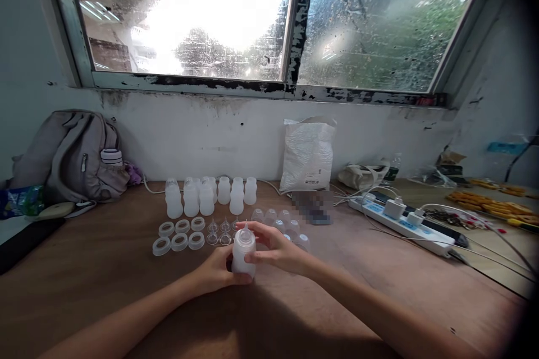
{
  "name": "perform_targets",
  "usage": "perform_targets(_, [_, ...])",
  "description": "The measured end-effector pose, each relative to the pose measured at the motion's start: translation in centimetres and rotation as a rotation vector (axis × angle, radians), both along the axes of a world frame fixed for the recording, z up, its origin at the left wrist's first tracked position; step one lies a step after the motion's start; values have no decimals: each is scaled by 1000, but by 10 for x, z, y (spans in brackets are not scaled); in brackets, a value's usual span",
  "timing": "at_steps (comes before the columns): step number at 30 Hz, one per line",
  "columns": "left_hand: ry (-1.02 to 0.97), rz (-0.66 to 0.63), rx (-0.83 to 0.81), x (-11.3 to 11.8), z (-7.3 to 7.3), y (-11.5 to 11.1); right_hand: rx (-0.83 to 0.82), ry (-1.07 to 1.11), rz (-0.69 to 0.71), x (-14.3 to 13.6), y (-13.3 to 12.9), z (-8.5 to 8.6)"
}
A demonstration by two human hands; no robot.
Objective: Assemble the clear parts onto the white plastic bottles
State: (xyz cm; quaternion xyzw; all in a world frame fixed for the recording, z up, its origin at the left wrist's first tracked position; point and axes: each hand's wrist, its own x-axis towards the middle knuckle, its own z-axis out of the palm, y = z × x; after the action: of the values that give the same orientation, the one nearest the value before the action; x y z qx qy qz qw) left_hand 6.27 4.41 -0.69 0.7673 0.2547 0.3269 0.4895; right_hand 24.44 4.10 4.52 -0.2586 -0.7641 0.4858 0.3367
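Note:
A frosted white baby bottle (243, 255) stands nearly upright between my hands at the table's middle. My left hand (219, 270) is wrapped round its lower body from the left. My right hand (273, 244) grips it from the right, thumb on the side and fingers at the top by the collar. A clear nipple (246, 226) points up from the bottle's mouth. Just behind lie several clear nipples (213, 237) in rows, partly hidden by my right hand. White collar rings (179, 242) sit to their left, and clear dome caps (291, 227) to the right.
Several frosted bottles (206, 199) stand in rows by the wall. A white plastic package (307, 157) leans there. At the right lies a power strip (404, 224) with chargers and cables. A grey backpack (71, 157) and a black flat object (29, 244) are at the left.

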Motion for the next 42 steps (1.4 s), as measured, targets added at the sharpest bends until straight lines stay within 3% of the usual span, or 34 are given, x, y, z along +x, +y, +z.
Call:
perform_targets(3, [14,10,1,0,0,1,-71,3,75,3,3,0])
perform_targets(29, [8,34,6,0,-1,2,-46,53,-90,6,8,-13])
perform_targets(32, [-5,27,20,0,1,0,-42,47,-41,5,10,-16])
perform_targets(37, [56,95,46,-1,0,1,-49,109,-114,1,9,-24])
perform_targets(42, [63,109,77,-1,-2,2,18,38,-51,15,21,-3])
